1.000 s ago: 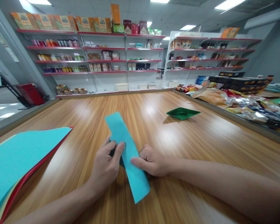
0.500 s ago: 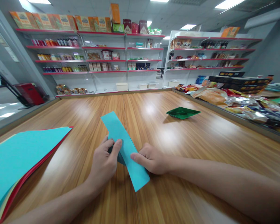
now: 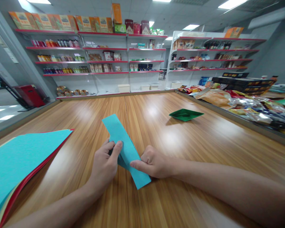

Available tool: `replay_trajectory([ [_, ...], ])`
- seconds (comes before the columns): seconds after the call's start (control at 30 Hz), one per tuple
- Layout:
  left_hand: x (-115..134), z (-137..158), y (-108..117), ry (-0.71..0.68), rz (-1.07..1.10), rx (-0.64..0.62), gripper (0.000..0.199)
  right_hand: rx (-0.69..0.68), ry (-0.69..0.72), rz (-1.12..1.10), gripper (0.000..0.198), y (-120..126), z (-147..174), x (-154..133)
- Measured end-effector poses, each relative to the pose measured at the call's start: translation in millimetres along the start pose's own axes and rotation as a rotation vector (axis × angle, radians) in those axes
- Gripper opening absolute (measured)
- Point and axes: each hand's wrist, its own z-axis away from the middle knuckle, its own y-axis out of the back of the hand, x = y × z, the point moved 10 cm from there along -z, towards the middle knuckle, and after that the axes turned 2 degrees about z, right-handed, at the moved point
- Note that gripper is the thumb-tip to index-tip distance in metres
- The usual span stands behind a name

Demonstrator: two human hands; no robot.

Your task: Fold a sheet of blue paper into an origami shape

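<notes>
A folded strip of light blue paper is held above the table, slanting from upper left to lower right. My left hand pinches its left edge, thumb on top and fingers behind. Part of a lower fold shows beneath the strip, between the hands. My right hand grips the right edge nearer the lower end, its thumb pressed on the face and its other fingers curled behind, partly hidden. Farther back on the right rests a folded green paper boat, apart from both hands.
The wood-grain table has a raised rim. At left lies a stack of coloured paper, blue on top with red and cream below. Packaged snacks are heaped beyond the right rim. Stocked shelves stand behind.
The lower end of the blue strip has risen slightly, and my right thumb has shifted a little left. My left hand keeps its pinch, moving slightly left.
</notes>
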Motion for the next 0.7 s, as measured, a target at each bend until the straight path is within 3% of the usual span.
replay_trajectory([
  [0.23,-9,-2,2,0.04,0.039,0.031,0.04,-0.046,-0.02,-0.021,0.057,-3,1,1],
  [0.7,-18,-6,11,0.049,0.061,0.081,0.041,-0.089,0.102,0.212,0.055,-5,2,-15],
])
